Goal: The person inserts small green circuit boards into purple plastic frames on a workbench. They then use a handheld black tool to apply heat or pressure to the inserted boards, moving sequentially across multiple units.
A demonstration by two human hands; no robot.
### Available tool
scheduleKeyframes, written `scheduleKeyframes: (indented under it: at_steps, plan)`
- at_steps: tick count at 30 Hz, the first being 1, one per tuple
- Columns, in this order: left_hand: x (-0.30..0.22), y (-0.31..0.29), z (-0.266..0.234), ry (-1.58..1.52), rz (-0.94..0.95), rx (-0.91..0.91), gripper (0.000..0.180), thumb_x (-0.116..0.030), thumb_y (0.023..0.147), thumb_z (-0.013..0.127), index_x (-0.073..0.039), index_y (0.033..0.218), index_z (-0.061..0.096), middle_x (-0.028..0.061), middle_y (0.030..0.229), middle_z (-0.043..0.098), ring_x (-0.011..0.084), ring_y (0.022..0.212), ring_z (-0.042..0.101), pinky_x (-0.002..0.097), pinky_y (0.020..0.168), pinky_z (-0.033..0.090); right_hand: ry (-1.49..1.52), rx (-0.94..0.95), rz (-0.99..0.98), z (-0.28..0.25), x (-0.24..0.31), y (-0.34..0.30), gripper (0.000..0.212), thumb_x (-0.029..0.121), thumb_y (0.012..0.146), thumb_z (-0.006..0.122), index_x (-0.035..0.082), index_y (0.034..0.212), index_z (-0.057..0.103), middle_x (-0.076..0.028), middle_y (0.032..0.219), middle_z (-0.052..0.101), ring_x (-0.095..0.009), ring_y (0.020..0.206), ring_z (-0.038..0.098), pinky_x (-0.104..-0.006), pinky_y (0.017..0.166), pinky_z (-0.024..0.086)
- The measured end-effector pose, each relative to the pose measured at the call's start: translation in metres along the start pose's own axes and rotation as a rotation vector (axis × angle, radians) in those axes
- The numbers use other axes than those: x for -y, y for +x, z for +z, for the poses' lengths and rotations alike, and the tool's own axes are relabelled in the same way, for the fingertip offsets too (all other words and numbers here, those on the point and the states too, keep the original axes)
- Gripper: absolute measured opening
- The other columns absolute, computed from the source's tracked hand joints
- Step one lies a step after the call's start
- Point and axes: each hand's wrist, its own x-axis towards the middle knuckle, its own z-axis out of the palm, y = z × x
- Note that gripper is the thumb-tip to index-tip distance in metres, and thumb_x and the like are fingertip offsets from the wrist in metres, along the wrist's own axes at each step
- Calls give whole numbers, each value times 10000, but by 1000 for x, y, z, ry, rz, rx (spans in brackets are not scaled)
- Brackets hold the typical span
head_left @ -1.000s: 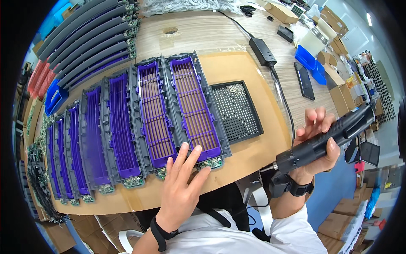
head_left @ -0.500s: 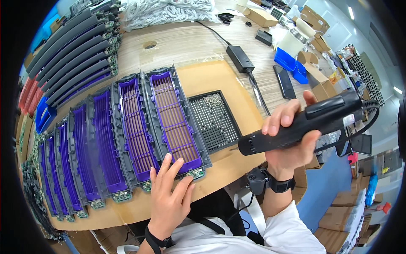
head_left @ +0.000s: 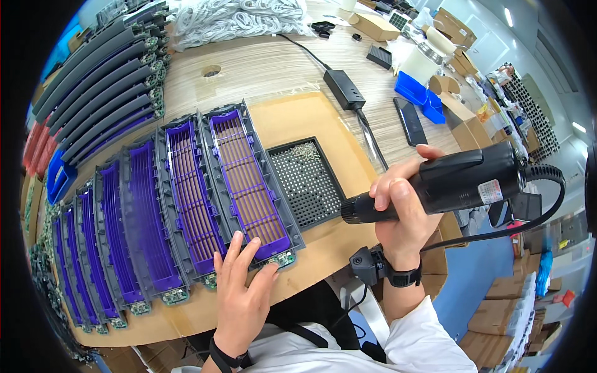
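Note:
My right hand (head_left: 403, 214) is wrapped round a black corded electric screwdriver (head_left: 467, 177), held in the air with its ridged nose pointing left. That nose is beside the near right corner of a black screw tray (head_left: 330, 168), a perforated one with small screws gathered at its far end. My left hand (head_left: 241, 298) has its fingers stretched out over the near end of the rightmost grey-and-purple slatted housing (head_left: 271, 247). A small green circuit board (head_left: 284, 259) shows at that end, by the fingertips. No screwdriver bit can be made out.
Several similar housings (head_left: 152, 217) stand in a row leftward, on a cardboard sheet (head_left: 283, 115). Grey curved parts (head_left: 102, 81) are stacked at the far left. Beyond the tray lie a black power adapter (head_left: 344, 89), a phone (head_left: 410, 121) and blue bins (head_left: 420, 96). The screwdriver's cable (head_left: 528, 225) loops at right.
My right hand has turned the screwdriver: its label faces me now, and its nose has moved slightly left. My left hand stays at the same housing, while the whole view has shifted a little.

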Motion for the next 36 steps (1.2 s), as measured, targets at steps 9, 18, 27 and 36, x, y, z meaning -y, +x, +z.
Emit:
scheduleKeyframes:
  at_steps: [9,18,27,36]
  plan:
    - [-1,1,-2,-22,-10,4,167,-36,775,723,-105,926,700,107,1328,536,354,1368,388,567,1121,227,-79,79,30,1,-9,0,545,19,724,827,-18,1143,481,-30,704,587,-90,651,545,-225,656,451]
    - [-1,1,-2,-16,-16,7,144,-42,792,711,-97,925,708,109,1332,537,359,1371,382,582,1121,215,-130,40,92,2,-12,-2,491,23,739,814,-20,1131,523,-27,716,601,-80,646,544,-212,628,435]
    - [-1,0,-3,-5,-10,4,137,-43,796,707,-98,922,714,111,1339,533,356,1377,375,583,1126,202,-157,49,101,0,-15,-1,512,21,734,814,-23,1147,516,-33,711,599,-89,633,551,-212,624,442]
    - [-1,0,-3,-10,-17,-6,135,-43,800,707,-95,924,714,118,1333,532,358,1380,371,589,1121,199,-35,172,151,1,-10,2,627,85,816,759,-63,1324,422,-82,894,617,-136,817,609,-255,745,485]
